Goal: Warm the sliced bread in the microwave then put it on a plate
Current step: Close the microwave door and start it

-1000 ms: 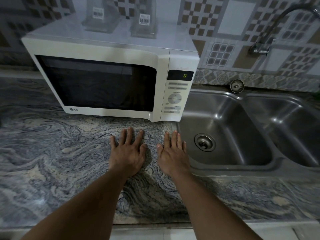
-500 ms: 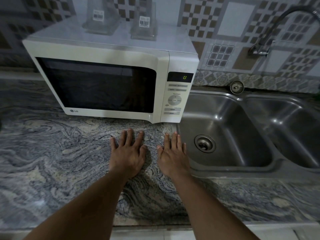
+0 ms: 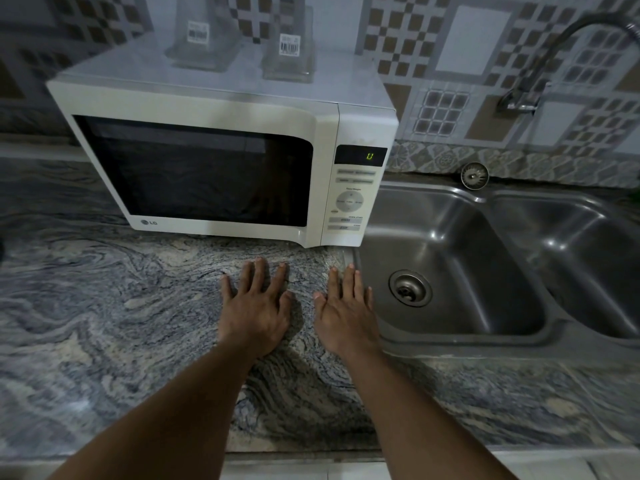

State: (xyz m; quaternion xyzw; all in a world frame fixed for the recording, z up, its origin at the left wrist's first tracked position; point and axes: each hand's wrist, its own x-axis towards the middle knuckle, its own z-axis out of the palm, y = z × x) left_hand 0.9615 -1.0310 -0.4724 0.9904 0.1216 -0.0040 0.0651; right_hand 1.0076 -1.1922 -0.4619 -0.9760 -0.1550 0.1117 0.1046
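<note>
"While the fingers of the left hand lie straight and spread on the countertop, holding nothing, what are the right ones doing?"

"Much the same. The right hand is flat, its fingers straight and close together, empty, just beside the rim of the sink."

"And the bread?"

"Not in sight, nor is a plate. The microwave stands just beyond the fingertips with its door closed, and the window is too dark to tell whether anything sits inside. The display shows one green character."

"So what could go wrong?"

"I'd judge the worst slip is starting it with no bread inside, since the dark glass hides that. A hard pull on the door could also jolt the oven and topple the two clear containers standing on top. And its right corner sits at the sink's edge, so a hot slice carried out that way could drop into the basin."
</note>
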